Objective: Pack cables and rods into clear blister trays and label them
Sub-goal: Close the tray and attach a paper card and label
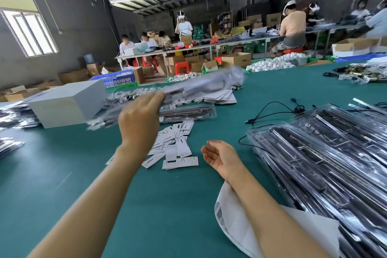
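My left hand (140, 117) grips a long clear blister tray (188, 88) in the air above the green table; the tray is blurred and slants up toward the right. My right hand (219, 156) hovers low over the table, palm turned up, fingers loosely curved, holding nothing. A heap of white labels (176, 144) lies between the two hands. One packed tray (188, 111) lies flat behind the labels. A big pile of clear trays with dark rods (326, 153) fills the right side. A black cable (272, 109) snakes over the table beyond that pile.
A grey box (67, 102) stands at the left, with more packed trays (12, 115) beside it. A white label sheet (234, 222) lies under my right forearm. White cards (219, 95) sit at the table's middle. Other people work at tables in the background.
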`<action>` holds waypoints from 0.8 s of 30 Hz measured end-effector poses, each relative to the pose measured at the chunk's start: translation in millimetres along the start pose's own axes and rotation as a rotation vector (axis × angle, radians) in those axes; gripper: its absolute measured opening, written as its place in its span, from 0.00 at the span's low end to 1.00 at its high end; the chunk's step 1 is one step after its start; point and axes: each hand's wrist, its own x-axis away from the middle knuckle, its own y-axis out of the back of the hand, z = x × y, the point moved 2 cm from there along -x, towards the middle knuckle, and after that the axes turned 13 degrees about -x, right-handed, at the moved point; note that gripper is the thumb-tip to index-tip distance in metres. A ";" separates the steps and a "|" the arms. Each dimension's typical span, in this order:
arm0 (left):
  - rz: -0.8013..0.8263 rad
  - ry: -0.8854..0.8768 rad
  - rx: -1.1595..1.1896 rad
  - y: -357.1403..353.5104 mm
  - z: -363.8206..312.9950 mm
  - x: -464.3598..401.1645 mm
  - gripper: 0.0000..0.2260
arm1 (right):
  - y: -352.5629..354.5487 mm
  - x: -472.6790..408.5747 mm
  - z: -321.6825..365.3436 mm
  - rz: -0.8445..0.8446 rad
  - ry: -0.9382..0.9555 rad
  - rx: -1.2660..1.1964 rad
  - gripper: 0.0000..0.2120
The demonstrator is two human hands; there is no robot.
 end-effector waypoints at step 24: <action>0.423 0.563 0.273 -35.2 -9.5 112.5 0.10 | 8.1 -10.9 6.5 -0.013 0.193 0.004 0.05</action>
